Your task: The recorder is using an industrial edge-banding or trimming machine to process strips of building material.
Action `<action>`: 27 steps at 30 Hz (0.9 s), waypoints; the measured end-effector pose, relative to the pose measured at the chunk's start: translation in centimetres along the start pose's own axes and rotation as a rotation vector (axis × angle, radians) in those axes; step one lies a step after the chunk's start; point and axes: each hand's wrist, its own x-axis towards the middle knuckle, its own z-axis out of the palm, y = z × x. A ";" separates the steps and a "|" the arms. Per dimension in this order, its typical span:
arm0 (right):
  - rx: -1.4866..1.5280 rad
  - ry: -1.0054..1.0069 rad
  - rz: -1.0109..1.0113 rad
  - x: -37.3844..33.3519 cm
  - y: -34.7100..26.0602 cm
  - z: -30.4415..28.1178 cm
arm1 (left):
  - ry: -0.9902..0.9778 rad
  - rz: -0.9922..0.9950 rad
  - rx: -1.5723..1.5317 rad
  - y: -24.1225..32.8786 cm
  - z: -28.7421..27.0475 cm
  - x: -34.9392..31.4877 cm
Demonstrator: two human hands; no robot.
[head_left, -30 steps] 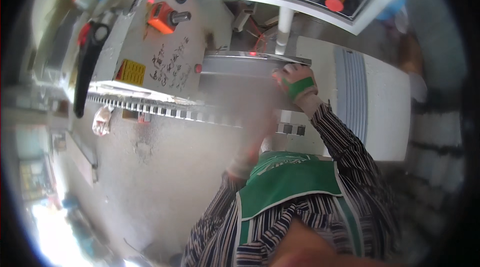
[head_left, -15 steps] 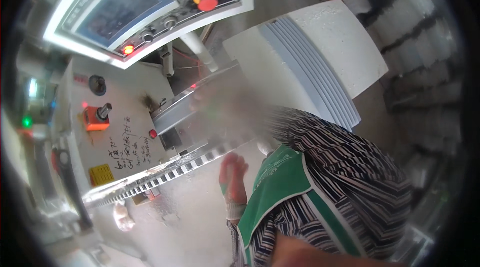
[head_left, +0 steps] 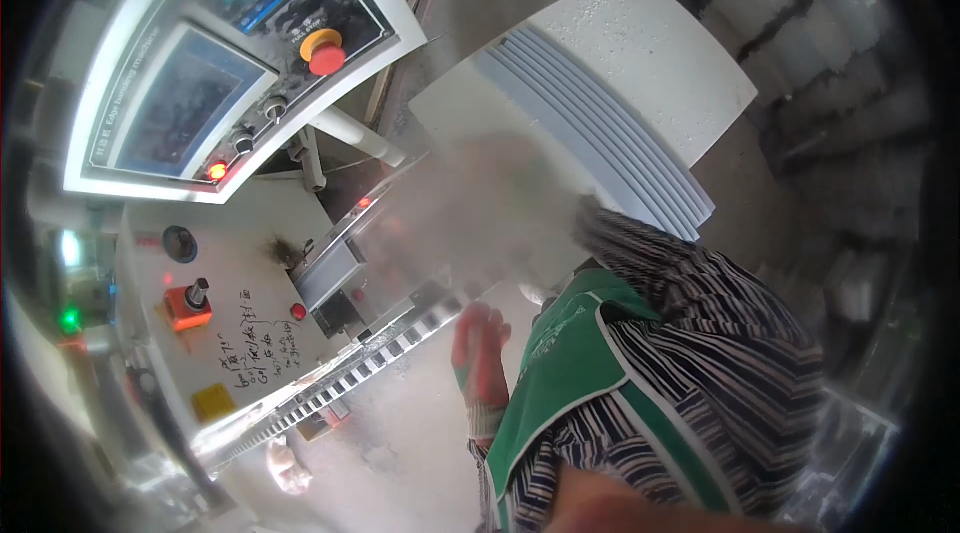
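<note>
My left hand (head_left: 482, 348), in a red-and-white glove, is raised in front of my green apron (head_left: 560, 358), close to the machine's toothed track (head_left: 350, 380). Its fingers are loosely bent and a little apart, with nothing visible in them. My right arm, in a striped sleeve (head_left: 690, 273), reaches forward toward a row of narrow grey boards (head_left: 600, 128). These boards lie side by side on a large white panel (head_left: 655, 38). A hazy smear in the picture covers my right hand, so its fingers and anything in them cannot be made out.
At upper left stands a control panel (head_left: 190, 98) with a screen, knobs and a red stop button (head_left: 326, 58). Below it is a white machine housing (head_left: 225, 273) with an orange switch box (head_left: 187, 305) and handwriting. A pale crumpled thing (head_left: 288, 465) lies on the floor.
The view has shifted, so the control panel sits farther left and lower, and the grey boards slightly left. My left hand stays near the track. My right arm still reaches into the haze.
</note>
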 end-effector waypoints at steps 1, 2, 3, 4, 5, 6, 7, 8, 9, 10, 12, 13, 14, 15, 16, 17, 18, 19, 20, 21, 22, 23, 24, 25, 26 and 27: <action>-0.219 -0.049 0.123 -1.4 1.9 -1.3 | 0.043 0.006 -0.007 -0.2 -0.5 -0.2; -0.316 0.123 0.100 -3.4 4.9 -3.2 | 0.051 -0.023 -0.038 0.0 -0.2 -0.3; -0.654 -0.105 0.449 -5.9 8.0 -4.3 | 0.038 -0.055 -0.060 0.3 0.4 -0.2; -0.689 -0.286 0.667 -6.2 8.5 -5.1 | 0.054 -0.051 -0.058 0.0 0.4 -0.2; -0.720 -0.471 0.888 -6.6 8.8 -5.9 | 0.058 -0.054 -0.056 -0.3 0.4 -0.2; -0.721 -0.451 0.911 -10.8 13.6 -5.3 | 0.025 -0.061 -0.044 -0.2 1.2 0.1; -1.034 -0.440 0.745 -15.4 18.3 -4.1 | 0.018 -0.062 -0.031 0.0 1.9 0.3; -1.338 -0.427 0.551 -19.0 22.5 -2.4 | 0.000 -0.065 -0.023 0.3 2.4 0.3; -1.337 -0.430 0.560 -21.0 24.8 0.2 | -0.020 -0.071 -0.015 0.5 2.8 0.4; -0.606 0.248 0.578 -22.7 26.5 2.1 | -0.043 -0.096 0.006 0.8 3.1 0.7; -0.459 0.345 0.752 -23.7 26.0 3.2 | -0.032 -0.104 0.008 0.3 3.1 1.3; -0.425 0.320 0.746 -22.6 23.2 3.3 | -0.002 -0.097 0.000 0.1 2.8 1.0; -0.748 -0.121 0.689 -21.2 19.4 1.9 | 0.009 -0.101 0.008 -0.2 3.0 1.2; -1.058 -0.565 0.593 -19.6 16.3 0.2 | 0.007 -0.121 0.007 -0.3 3.5 1.4; -1.064 -0.559 0.603 -18.5 14.6 -1.0 | -0.004 -0.140 0.003 -0.2 4.1 1.6; -0.934 -0.594 0.702 -17.2 13.0 -1.3 | 0.002 -0.137 0.002 -0.1 4.3 1.8; -0.799 -0.633 0.790 -16.2 11.6 -0.9 | -0.004 -0.134 0.007 0.0 4.3 1.8; -0.659 -0.671 0.878 -16.1 10.5 -0.3 | -0.011 -0.133 0.014 0.0 4.3 1.7; -0.659 -0.622 0.878 -16.3 9.7 0.6 | 0.004 -0.130 0.013 -0.2 4.0 1.6; -0.678 -0.598 0.912 -23.3 15.1 0.7 | -0.055 -0.147 -0.006 0.0 4.6 1.8; -0.123 0.013 0.655 -26.6 18.8 3.5 | -0.077 -0.152 -0.041 0.4 4.8 1.8; 0.372 0.633 0.338 -29.3 23.1 5.6 | -0.142 -0.178 -0.032 0.7 5.7 2.5; 0.429 0.601 0.337 -30.0 20.9 3.0 | -0.090 -0.169 0.000 0.2 4.7 2.5; -0.109 0.231 0.628 -26.4 17.9 2.2 | -0.062 -0.166 0.039 0.2 4.3 2.2; -0.660 -0.178 0.844 -21.8 13.0 1.3 | -0.019 -0.151 0.035 0.1 3.6 1.7; -0.662 -0.183 0.845 -20.6 12.0 0.3 | -0.008 -0.150 0.010 0.2 3.7 1.5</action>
